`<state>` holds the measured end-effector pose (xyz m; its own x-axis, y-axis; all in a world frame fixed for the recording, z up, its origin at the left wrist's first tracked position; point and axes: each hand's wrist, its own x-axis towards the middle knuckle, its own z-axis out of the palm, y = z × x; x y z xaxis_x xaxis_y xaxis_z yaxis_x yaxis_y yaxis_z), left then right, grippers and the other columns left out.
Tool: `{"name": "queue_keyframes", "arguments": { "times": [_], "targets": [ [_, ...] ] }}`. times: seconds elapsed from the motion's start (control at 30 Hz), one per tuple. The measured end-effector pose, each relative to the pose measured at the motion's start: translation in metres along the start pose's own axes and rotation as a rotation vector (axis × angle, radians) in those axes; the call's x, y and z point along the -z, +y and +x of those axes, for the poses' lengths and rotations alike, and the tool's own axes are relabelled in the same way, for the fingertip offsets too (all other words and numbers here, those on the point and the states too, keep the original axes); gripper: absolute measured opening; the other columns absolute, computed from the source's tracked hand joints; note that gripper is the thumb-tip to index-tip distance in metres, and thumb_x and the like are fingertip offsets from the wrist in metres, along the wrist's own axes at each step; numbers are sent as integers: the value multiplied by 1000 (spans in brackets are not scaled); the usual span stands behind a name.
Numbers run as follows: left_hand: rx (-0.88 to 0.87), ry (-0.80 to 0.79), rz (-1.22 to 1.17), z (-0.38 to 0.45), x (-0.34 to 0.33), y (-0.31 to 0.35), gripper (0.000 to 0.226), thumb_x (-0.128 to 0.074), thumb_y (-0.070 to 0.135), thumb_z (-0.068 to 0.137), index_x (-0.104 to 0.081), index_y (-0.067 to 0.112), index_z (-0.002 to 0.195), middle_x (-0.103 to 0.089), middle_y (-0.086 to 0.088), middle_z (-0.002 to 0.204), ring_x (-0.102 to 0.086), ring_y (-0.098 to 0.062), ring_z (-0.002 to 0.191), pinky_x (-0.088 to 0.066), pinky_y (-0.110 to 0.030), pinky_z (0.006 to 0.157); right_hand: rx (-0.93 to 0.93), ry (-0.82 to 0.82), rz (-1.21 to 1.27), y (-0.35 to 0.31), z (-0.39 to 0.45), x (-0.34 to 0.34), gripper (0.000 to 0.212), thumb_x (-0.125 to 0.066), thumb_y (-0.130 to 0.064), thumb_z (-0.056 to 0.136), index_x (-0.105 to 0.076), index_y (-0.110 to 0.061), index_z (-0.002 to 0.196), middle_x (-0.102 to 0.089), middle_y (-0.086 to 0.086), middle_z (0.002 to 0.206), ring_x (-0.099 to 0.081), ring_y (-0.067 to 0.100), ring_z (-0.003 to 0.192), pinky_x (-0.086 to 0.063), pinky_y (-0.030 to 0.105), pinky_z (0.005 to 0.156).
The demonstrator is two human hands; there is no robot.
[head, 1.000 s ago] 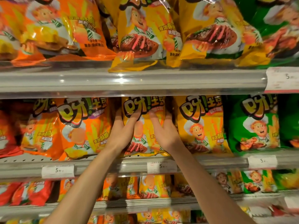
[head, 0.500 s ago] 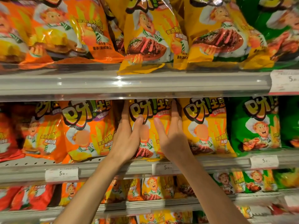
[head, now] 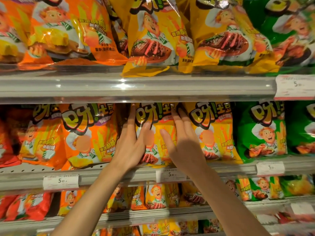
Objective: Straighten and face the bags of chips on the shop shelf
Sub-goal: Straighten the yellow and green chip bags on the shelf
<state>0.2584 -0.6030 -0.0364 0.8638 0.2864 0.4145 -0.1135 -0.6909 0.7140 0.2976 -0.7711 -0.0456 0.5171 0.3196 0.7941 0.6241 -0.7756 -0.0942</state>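
Observation:
A yellow chip bag [head: 159, 133] stands upright on the middle shelf [head: 105, 172], front facing out. My left hand [head: 131, 145] holds its left edge: the straight fingers slip between it and the orange bag [head: 88, 133] beside it, and the thumb lies on the front. My right hand [head: 183, 143] rests flat along the bag's right edge, against the neighbouring yellow bag [head: 214, 132]. Its fingers are straight and its thumb is spread out over the front.
Green bags [head: 260, 130] stand further right and red ones [head: 6, 142] at the far left. The upper shelf rail [head: 136, 86] sits just above my fingertips, with large bags [head: 153, 36] overhanging it. Price tags [head: 60, 181] line the rail; a lower shelf holds smaller bags [head: 156, 195].
Both hands have slid up the sides of the yellow bag, fingertips now near its top. My right thumb has spread away from the fingers.

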Motion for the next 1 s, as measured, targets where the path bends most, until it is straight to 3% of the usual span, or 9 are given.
{"name": "queue_keyframes", "arguments": {
  "times": [0.2,0.37,0.47,0.57,0.7,0.77,0.83,0.9,1.0],
  "targets": [
    [-16,-26,-54,-11,-1,14,84,-50,68,89,11,62,147,-25,-6,158,-43,-30,136,-39,-38,94,-123,78,-203,43,0,23,52,-59,-39,93,-56,-5,134,-56,22,130,-49,44,126,-32,58,113],
    [-4,-13,-63,-10,-7,17,88,-52,69,88,12,62,147,-27,-8,156,-54,-23,120,-40,-39,98,-160,-53,-319,71,-7,15,69,-55,-51,91,-41,-15,148,-35,20,157,-25,42,148,-18,61,119],
    [7,-4,-65,-10,-10,20,87,-51,68,89,9,58,150,-26,-8,156,-49,6,92,-34,-31,93,-180,-67,-328,72,-5,17,71,-49,-53,92,-35,-17,153,-28,19,162,-17,40,152,-14,61,120],
    [15,7,-74,-10,-13,19,84,-49,69,89,9,60,149,-22,-6,160,-49,-22,130,-32,-32,95,-225,-36,-279,69,-6,18,68,-48,-53,93,-40,-15,148,-32,19,160,-20,40,150,-11,59,122],
    [40,-19,-173,-7,-6,10,84,-39,76,89,15,55,150,-22,-1,164,-30,-24,148,-29,-38,111,-119,159,59,37,-3,27,50,-56,-37,97,-55,1,130,-57,19,124,-51,36,124,-39,42,110],
    [85,-41,-198,-5,-3,6,82,-33,75,91,18,51,150,-18,-1,166,-28,-23,149,-27,-41,117,-116,83,157,15,-3,20,54,-55,-36,98,-49,-1,138,-55,14,132,-50,26,128,-38,28,109],
    [90,-61,-177,-4,-4,5,75,-30,70,96,18,50,150,-12,1,167,-23,-22,151,-23,-43,120,-49,40,142,2,-3,1,45,-53,-27,103,-51,0,139,-50,29,140,-52,38,130,-47,36,106],
    [96,-75,-149,-5,-5,5,72,-28,67,98,17,50,151,-8,3,168,-20,-23,152,-21,-42,120,-40,-23,131,2,-7,-23,27,-50,-8,105,-63,3,126,-48,53,124,-61,59,107,-60,50,83],
    [110,-78,-98,-4,-6,4,70,-26,68,97,17,53,150,-21,-5,165,-32,-30,147,-28,-45,117,72,-55,-40,10,-5,-31,26,-51,0,103,-66,1,124,-50,56,114,-67,55,85,-62,44,65]
  ]
}}
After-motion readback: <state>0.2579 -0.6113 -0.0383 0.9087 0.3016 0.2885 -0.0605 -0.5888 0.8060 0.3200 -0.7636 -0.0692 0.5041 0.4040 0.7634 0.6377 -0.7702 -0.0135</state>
